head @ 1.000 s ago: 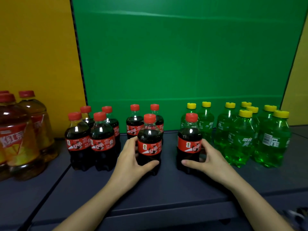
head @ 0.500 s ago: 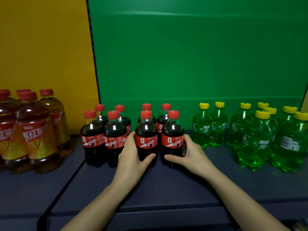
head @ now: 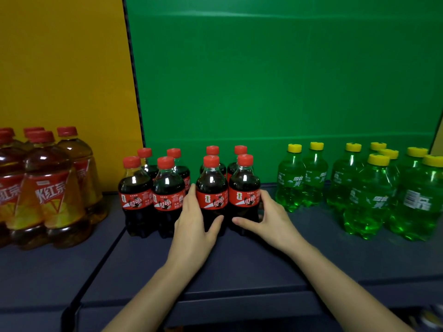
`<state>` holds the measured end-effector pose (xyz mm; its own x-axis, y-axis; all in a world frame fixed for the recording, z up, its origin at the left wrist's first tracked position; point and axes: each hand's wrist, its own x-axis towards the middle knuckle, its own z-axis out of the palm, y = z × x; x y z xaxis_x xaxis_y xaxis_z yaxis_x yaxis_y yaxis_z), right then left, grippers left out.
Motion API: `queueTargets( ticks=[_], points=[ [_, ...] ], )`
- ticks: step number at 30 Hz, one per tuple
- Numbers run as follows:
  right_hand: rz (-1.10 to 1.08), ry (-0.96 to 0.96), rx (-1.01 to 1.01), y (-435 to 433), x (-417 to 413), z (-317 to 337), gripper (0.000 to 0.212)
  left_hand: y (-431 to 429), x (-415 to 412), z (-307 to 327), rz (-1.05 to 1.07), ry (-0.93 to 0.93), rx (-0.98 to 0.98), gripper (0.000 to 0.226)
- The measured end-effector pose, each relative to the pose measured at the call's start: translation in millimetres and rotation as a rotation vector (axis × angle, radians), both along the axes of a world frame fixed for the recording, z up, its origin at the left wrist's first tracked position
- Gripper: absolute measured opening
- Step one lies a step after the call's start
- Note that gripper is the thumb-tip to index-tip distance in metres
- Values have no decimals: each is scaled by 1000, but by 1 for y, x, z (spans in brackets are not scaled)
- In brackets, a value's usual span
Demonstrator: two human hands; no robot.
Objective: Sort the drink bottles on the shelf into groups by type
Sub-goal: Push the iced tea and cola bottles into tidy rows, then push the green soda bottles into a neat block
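Note:
Several small cola bottles with red caps stand in a cluster at the middle of the dark shelf (head: 239,264). My left hand (head: 195,220) grips the front cola bottle (head: 212,185), thumb curled across its base. My right hand (head: 267,220) grips the neighbouring cola bottle (head: 244,185) from the right side. The two held bottles stand upright and side by side. Two more front cola bottles (head: 153,190) stand just to their left. Several green soda bottles (head: 374,192) with yellow caps are grouped on the right. Several amber iced tea bottles (head: 52,188) stand on the left.
A yellow panel (head: 64,68) and a green panel (head: 275,73) back the shelf. A seam (head: 103,257) divides the shelf boards between the tea and the cola. A gap of bare shelf lies between the cola and the green bottles.
Both hands slid their cola bottles leftward and back until they joined the cola cluster. The right-hand bottle left the green group's side. The view shifted left.

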<state>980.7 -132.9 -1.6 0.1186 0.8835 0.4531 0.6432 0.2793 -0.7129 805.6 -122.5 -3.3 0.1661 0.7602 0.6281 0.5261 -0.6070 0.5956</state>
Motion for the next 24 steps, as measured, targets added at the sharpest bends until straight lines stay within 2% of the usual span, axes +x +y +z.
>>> queueTargets(
  ticks=[4,7,11,13,15,20,24],
  points=[
    [24,150,-45,-10,9,3,70,-9,-8,-2,-17,-15,5,83],
    [-19,238,-24,-21,27,-1,56,-19,-16,-6,26,32,89,74],
    [-204,276,68,-34,62,-2,39,-30,-14,-6,63,83,273,39],
    [-289,255,80,-37,80,1,40,-33,-2,-1,-5,96,294,19],
    [-332,193,49,-36,93,2,45,-35,16,4,-104,88,266,10],
    [-327,55,-59,-22,111,2,60,-30,80,9,-266,108,119,24],
    [-335,41,-90,-5,116,3,63,-11,134,17,-232,203,-54,60]
  ],
)
